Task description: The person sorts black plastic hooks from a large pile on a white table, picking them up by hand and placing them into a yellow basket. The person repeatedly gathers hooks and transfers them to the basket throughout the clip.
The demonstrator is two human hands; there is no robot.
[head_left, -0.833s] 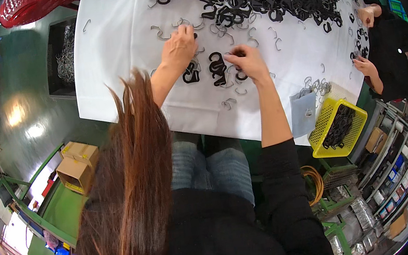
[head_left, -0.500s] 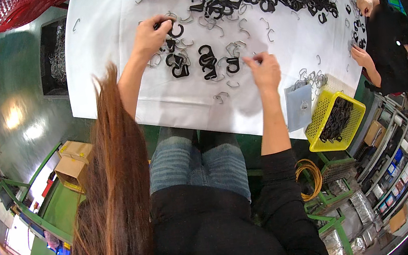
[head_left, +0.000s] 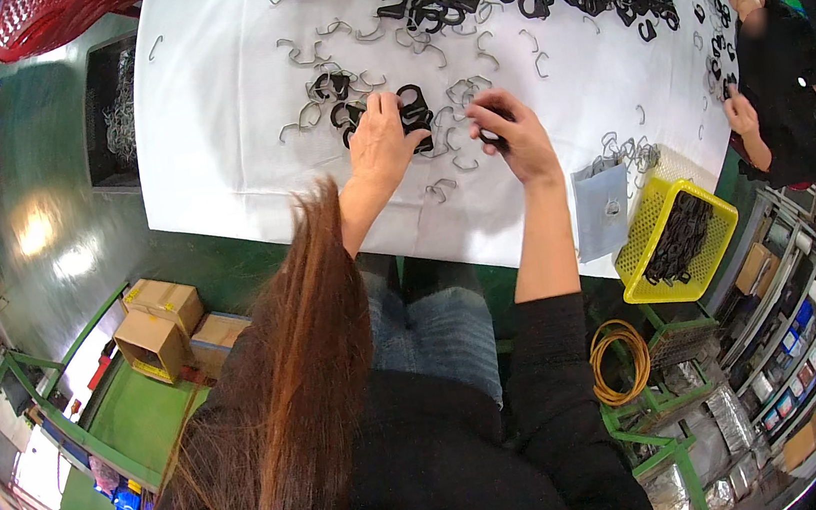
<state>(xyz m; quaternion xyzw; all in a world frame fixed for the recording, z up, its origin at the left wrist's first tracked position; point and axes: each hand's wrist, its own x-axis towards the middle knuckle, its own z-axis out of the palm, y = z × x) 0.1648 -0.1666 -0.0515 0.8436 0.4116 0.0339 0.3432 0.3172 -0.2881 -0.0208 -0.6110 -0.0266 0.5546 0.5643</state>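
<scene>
Compared with the earlier frame, the left hand (head_left: 381,139) has been brought from the upper left to just over the black hooks (head_left: 414,100) grouped on the white cloth (head_left: 216,156); whether any is gripped cannot be told. In the right hand (head_left: 513,132), set apart with fingers curled, a single dark clip (head_left: 492,139) is now pinched. Bare room is left along the cloth's near edge, bounded rightward by the yellow basket (head_left: 635,267).
</scene>
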